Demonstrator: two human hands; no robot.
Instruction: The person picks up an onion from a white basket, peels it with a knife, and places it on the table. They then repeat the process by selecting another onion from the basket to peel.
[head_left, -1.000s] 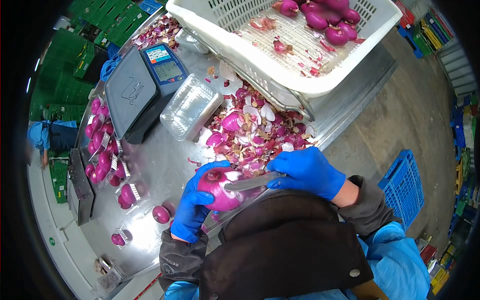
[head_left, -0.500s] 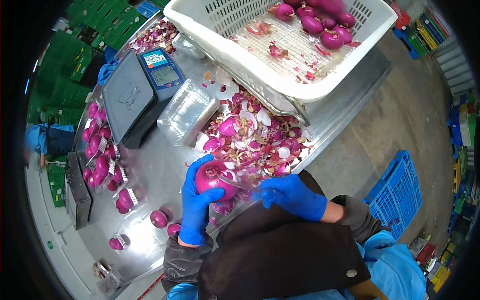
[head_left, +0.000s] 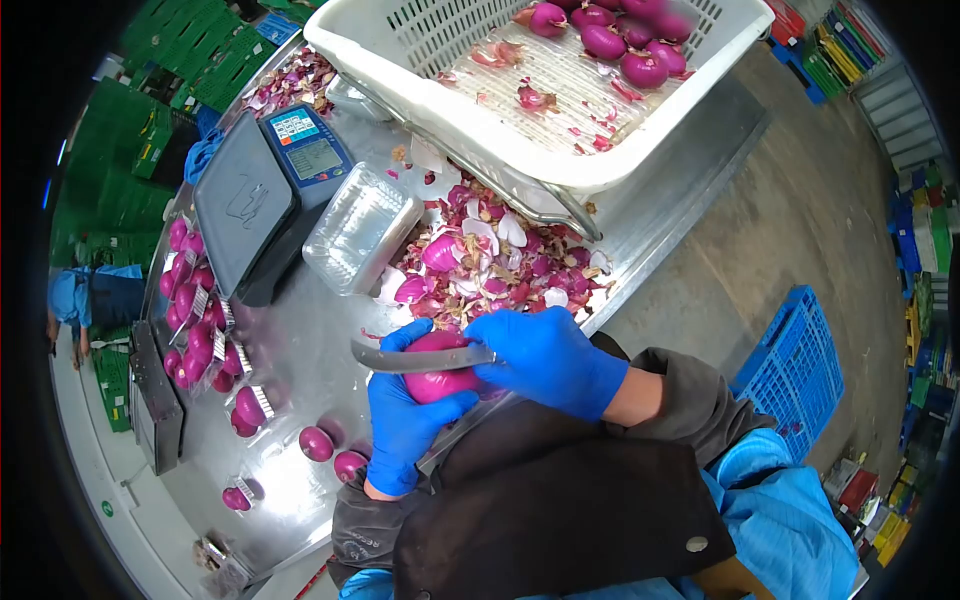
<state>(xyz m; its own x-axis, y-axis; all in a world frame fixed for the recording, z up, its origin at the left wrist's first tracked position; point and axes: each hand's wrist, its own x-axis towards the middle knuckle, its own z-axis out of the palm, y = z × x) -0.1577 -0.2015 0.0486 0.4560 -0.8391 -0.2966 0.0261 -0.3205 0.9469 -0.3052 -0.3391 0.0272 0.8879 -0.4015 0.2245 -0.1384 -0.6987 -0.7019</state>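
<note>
A large red onion (head_left: 440, 384) sits in my blue-gloved left hand (head_left: 402, 420), whose fingers wrap round its left side and underside. My right hand (head_left: 550, 362), also gloved in blue, grips a knife by its handle, which the fingers hide. The knife's curved blade (head_left: 405, 358) points left and lies across the upper part of the onion. Just beyond both hands is a heap of onion skins (head_left: 490, 262). A clear plastic tray (head_left: 362, 230) stands at the heap's left.
A scale (head_left: 247, 205) stands left of the tray. Packed onions (head_left: 197, 310) line the table's left side. Loose onions (head_left: 316, 443) lie nearer me. A white crate (head_left: 560, 160) holding onions stands at the back. A blue pallet (head_left: 795, 375) is on the floor at right. A person (head_left: 75, 300) stands far left.
My right hand has moved left and up against the onion. The knife blade, blurred near the onion's right before, now shows clearly across its top. The view has shifted slightly.
</note>
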